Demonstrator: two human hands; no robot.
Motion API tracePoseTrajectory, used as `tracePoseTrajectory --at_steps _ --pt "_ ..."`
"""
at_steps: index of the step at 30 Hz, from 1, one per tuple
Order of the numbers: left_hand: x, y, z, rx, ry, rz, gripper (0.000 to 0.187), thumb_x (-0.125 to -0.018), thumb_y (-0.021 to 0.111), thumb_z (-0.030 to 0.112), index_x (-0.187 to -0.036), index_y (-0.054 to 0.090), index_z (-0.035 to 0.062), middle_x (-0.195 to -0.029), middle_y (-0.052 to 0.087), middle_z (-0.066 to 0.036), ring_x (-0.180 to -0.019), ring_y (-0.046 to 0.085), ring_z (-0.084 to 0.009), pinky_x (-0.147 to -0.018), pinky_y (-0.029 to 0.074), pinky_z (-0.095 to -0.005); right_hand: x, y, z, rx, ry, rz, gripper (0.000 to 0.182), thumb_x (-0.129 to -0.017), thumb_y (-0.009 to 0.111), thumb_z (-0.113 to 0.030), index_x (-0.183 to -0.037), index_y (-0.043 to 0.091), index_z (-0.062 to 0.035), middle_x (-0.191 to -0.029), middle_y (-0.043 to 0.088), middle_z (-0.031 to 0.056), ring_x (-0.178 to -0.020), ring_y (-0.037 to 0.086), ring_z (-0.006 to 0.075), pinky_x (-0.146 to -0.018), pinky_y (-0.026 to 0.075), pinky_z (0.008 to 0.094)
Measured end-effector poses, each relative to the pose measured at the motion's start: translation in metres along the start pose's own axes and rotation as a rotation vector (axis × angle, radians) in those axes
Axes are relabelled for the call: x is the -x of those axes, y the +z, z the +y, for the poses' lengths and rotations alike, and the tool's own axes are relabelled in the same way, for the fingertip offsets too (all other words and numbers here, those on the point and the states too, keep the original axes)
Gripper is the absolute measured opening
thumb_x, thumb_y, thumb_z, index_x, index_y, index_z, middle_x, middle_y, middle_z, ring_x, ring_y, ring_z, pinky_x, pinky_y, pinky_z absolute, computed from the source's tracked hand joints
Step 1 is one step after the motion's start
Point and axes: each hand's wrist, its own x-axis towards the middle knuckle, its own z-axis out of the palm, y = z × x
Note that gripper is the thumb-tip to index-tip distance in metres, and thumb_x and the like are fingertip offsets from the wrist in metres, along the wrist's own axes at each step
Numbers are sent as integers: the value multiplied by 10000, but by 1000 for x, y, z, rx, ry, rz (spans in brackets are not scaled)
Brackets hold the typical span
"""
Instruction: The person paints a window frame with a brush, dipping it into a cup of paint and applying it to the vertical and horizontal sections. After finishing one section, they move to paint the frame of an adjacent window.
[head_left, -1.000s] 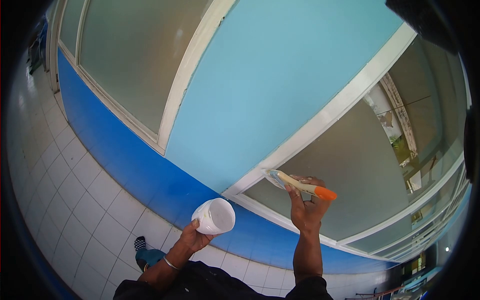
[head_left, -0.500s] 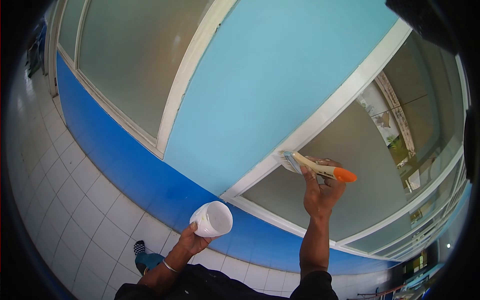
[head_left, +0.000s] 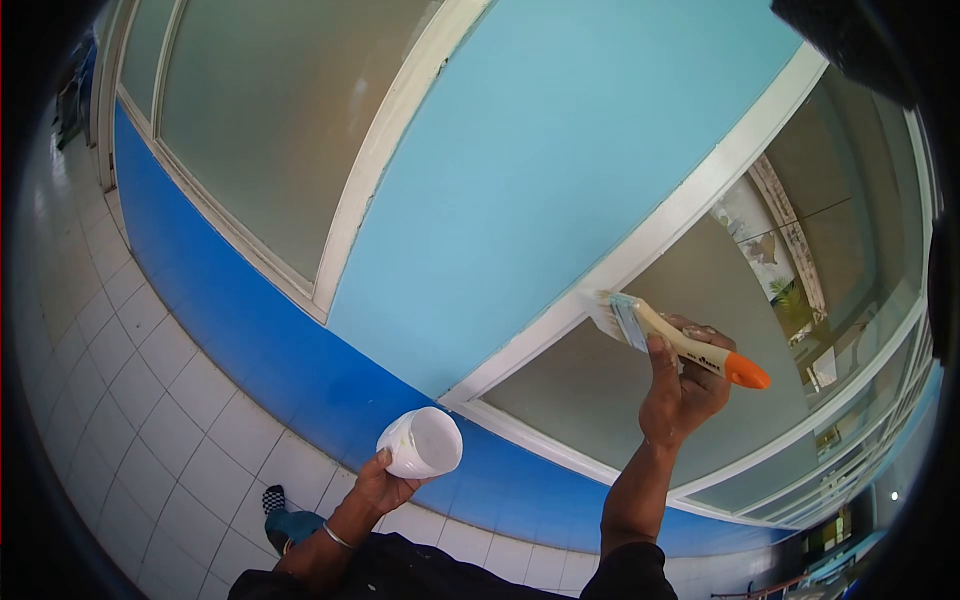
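Note:
In my right hand [head_left: 685, 395] is a paintbrush [head_left: 690, 345] with a cream handle and an orange end. Its bristles meet the white window frame [head_left: 650, 245] beside the light blue wall panel [head_left: 530, 170]. My left hand [head_left: 385, 484] is wrapped round a white plastic tub [head_left: 425, 443], tilted with its mouth towards the wall. Pale white shows inside the tub. The tub is held below the frame's lower corner, in front of the dark blue wall band [head_left: 300, 370].
Frosted glass [head_left: 590, 385] fills the frame behind the brush, with clearer panes [head_left: 850, 210] further right. Another framed window [head_left: 270, 120] stands at left. White floor tiles [head_left: 170, 430] run along the wall; a checkered sock or shoe [head_left: 273, 498] shows below.
My right hand and the paintbrush have moved right and slightly down in the view, with the bristles shifting up along the white frame. My left hand and the tub have hardly moved.

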Motion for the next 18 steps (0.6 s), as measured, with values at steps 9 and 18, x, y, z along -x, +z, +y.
tracePoseTrajectory --at_steps 9,18 --pt "0 -4 4 2 14 -27 967 -767 836 409 -1500 315 52 -1444 477 -157 -1345 498 -336 -1163 383 -536 62 18 27 88 129 -325 258 -824 789 12 -997 601 -20 -901 736 166 -875 740 247 -776 574 341" --pt "0 -9 4 17 11 -19 953 -768 836 399 -1496 326 56 -1440 486 -154 -1346 497 -338 -1166 378 -536 61 25 38 111 103 -350 269 -815 744 98 -1000 576 -2 -963 709 186 -941 716 242 -836 569 343"
